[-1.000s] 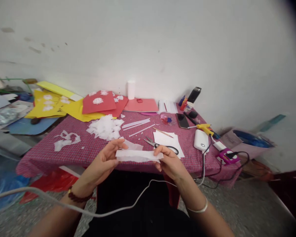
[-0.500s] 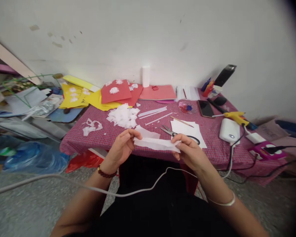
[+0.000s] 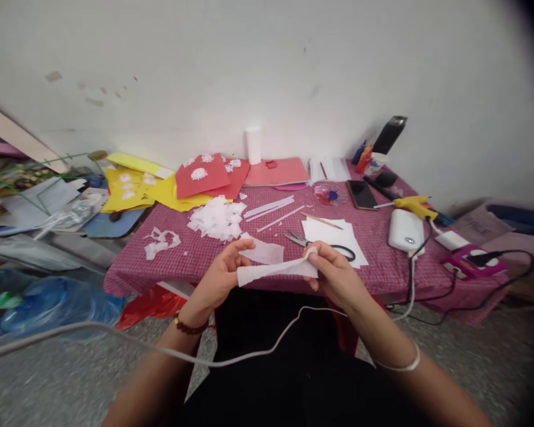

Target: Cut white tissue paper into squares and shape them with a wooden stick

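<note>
A white paper strip (image 3: 273, 271) is stretched between my hands just above the table's front edge. The fingers of my left hand (image 3: 222, 271) are loosely curled at its left end, with the thumb against the paper and the index finger raised. My right hand (image 3: 336, 273) pinches the right end between thumb and fingers. Just behind the strip lies another white paper piece (image 3: 267, 251). Scissors (image 3: 298, 238) with dark handles rest partly behind my right hand, over white sheets (image 3: 353, 240). Farther left is a heap of white paper scraps (image 3: 218, 218).
Narrow paper strips (image 3: 269, 207) and a pencil (image 3: 323, 221) lie mid-table. Red cards (image 3: 204, 184) and yellow cards (image 3: 167, 190) are at the back left. A phone (image 3: 362, 194), yellow glue gun (image 3: 413, 206) and white power bank (image 3: 406, 230) sit right. A white cable (image 3: 249, 356) crosses before me.
The strip's left end has dropped lower, and my left index finger has lifted from its top edge. My right hand keeps its pinch. The whole view has shifted slightly.
</note>
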A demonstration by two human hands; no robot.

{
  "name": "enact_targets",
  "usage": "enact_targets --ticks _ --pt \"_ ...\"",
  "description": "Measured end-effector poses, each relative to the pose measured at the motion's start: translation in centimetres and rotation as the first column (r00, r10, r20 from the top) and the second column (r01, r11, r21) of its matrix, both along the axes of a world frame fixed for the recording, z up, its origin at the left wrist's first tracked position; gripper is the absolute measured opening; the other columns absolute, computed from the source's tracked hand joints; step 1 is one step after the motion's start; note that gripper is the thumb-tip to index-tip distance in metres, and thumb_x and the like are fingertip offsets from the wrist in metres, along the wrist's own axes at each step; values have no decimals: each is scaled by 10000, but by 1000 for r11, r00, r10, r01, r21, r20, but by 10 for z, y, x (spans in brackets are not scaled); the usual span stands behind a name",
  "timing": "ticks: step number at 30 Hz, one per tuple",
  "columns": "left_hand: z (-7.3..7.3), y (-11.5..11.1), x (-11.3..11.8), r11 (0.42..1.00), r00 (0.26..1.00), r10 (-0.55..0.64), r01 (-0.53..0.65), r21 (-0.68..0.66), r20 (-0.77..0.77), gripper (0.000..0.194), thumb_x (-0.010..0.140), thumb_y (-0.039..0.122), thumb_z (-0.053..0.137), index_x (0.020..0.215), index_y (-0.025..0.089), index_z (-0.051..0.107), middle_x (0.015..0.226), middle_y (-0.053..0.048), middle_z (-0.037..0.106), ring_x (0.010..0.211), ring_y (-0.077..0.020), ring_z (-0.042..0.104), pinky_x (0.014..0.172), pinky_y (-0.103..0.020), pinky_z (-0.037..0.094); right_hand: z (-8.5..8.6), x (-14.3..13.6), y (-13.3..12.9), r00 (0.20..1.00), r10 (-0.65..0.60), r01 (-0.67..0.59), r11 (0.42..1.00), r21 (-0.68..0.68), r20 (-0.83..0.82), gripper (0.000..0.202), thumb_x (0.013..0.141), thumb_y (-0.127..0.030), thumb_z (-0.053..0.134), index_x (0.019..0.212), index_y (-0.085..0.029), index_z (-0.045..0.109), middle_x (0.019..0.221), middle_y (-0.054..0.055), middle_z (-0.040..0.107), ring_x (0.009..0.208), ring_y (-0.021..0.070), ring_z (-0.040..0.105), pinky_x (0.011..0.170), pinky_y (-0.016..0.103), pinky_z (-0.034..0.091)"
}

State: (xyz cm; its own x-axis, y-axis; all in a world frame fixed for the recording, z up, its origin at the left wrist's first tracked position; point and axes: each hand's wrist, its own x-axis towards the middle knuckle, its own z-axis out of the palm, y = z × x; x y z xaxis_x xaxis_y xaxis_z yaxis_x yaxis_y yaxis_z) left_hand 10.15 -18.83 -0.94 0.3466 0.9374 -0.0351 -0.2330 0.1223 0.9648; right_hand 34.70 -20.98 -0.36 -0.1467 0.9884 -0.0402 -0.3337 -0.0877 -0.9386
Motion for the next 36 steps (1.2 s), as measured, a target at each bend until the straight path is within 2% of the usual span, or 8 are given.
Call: enact_targets --ticks 5,8,11,16,20,25,30,36 --pt "-2 1 0 998 997 70 -70 12 -37 290 681 208 814 952 188 713 868 -21 671 740 -111 592 658 -210 451 1 -1 0 1000 11 -11 1000 15 9 278 825 -433 692 803 -187 566 573 -44 561 425 58 475 361 131 388" --pt "-3 2 0 991 989 134 -134 5 -68 188 719 250 784 886 182 732 822 -19 685 666 -108 581 590 -206 448 2 -1 0 1000 6 -7 1000 24 15 284 829 -442 689 796 -185 571 572 -39 561 433 59 476 361 130 387" --pt "-3 2 1 988 987 152 -153 -31 -44 183 725 290 783 850 166 735 735 -19 693 622 -116 583 578 -214 454 1 0 0 1000 8 -9 1000 20 24 272 827 -432 697 810 -188 576 572 -40 570 424 59 471 361 134 384" --pt "1 2 0 976 978 210 -210 -51 1 201 685 285 816 823 160 739 742 -19 713 629 -112 603 595 -209 471 -9 5 2 996 54 -55 998 6 65 287 780 -358 762 984 -205 630 647 -37 610 438 55 499 389 143 405" --pt "8 0 -1 976 979 204 -203 -75 11 227 642 259 841 814 156 735 736 -22 719 607 -111 602 574 -209 473 -12 7 3 994 40 -39 999 -6 103 320 770 -364 767 1023 -193 673 637 -28 614 442 63 513 404 160 419" --pt "15 0 -2 968 969 244 -245 -52 -20 241 566 206 872 764 160 743 683 -9 705 598 -102 600 569 -185 464 -8 5 4 991 35 -39 999 32 128 259 798 -341 723 999 -178 714 569 -33 610 415 58 517 419 159 414" --pt "16 -3 -3 950 949 312 -312 -11 42 195 547 212 880 696 194 756 716 1 694 593 -89 583 526 -168 455 -2 5 4 996 37 -44 996 74 83 112 785 -228 658 859 -175 723 549 -41 593 420 54 515 425 152 409" --pt "29 -12 -1 973 973 208 -216 86 96 88 628 220 832 675 212 758 702 -8 643 522 -83 539 451 -184 423 0 8 1 997 70 -73 988 138 28 72 805 -228 646 776 -185 697 550 -40 579 451 67 523 454 175 421"
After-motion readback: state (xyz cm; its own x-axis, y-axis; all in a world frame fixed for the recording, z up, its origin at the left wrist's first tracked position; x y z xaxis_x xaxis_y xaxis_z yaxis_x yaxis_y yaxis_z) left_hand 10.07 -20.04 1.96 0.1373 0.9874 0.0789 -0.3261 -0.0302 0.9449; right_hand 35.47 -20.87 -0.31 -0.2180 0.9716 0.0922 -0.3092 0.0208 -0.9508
